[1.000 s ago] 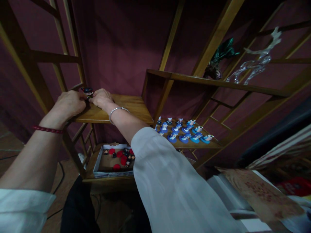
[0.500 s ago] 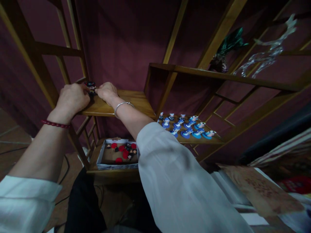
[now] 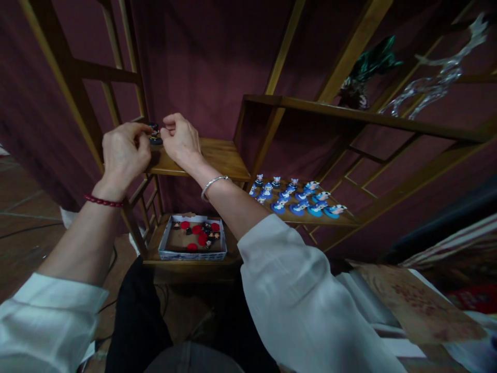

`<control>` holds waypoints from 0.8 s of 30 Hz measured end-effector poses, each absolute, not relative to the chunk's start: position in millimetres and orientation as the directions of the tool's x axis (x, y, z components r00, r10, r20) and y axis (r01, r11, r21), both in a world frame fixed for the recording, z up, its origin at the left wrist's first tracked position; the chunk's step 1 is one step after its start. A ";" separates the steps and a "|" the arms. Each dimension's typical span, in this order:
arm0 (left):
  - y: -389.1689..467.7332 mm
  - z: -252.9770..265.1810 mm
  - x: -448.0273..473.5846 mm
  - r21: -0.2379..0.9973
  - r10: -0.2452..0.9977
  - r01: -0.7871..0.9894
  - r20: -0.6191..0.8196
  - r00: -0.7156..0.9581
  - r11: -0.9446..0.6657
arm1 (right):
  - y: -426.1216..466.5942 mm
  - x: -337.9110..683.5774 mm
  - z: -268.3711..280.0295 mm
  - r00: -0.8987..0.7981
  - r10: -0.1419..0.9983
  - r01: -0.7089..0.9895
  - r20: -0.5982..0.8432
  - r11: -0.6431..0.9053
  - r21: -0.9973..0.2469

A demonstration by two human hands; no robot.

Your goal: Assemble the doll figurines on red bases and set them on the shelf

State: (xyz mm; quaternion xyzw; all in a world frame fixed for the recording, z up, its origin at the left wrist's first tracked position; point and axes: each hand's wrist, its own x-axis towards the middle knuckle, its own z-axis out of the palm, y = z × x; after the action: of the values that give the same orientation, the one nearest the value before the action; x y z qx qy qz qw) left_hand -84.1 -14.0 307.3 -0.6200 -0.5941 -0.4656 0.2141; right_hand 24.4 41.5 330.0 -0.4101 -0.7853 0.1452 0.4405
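A small dark figurine [image 3: 155, 135] with red and gold details stands on the upper left wooden shelf [image 3: 219, 155], partly hidden between my hands. My left hand [image 3: 126, 151] is at its left side, with a gap between thumb and forefinger; the forefinger's tip reaches the figurine's edge. On the other side, my right hand [image 3: 182, 137] has loosely curled fingers, set a little apart from the figurine and holding nothing. Below, a shallow cardboard box [image 3: 193, 255] contains several dark figurines [image 3: 208, 243] and red round pieces [image 3: 191, 247].
Several blue and white figurines [image 3: 299, 208] stand in rows on a lower shelf at right. Above them, a clear deer ornament [image 3: 437, 77] and a green ornament [image 3: 370, 67] occupy a higher shelf. An upright wooden post [image 3: 64, 85] rises left of my left hand.
My right hand has drawn back from the figurine and its fingers have lifted. My left hand's grasp has loosened. The figurine stays on the shelf; the view has shifted slightly.
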 end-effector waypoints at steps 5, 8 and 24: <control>-24.2 294.8 -75.3 0.300 0.462 0.907 0.876 -0.140 -0.294 | 14.3 37.8 321.1 -0.360 0.651 0.479 0.668 0.744 -0.467; -29.8 285.4 -69.7 0.325 0.412 0.883 0.895 -0.171 -0.340 | -3.3 48.8 312.5 -0.421 0.587 0.440 0.692 0.799 -0.410; -44.2 213.7 -43.8 0.278 0.460 0.924 0.878 -0.133 -0.263 | -27.7 90.9 219.5 -0.549 0.467 0.347 0.693 0.882 -0.319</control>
State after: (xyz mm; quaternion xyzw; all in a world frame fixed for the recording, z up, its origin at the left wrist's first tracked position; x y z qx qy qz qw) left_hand -43.8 -44.2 213.7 -0.6163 -0.5613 -0.5017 0.2311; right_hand 90.9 -27.7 219.5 -0.2322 -0.8771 0.0724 0.4141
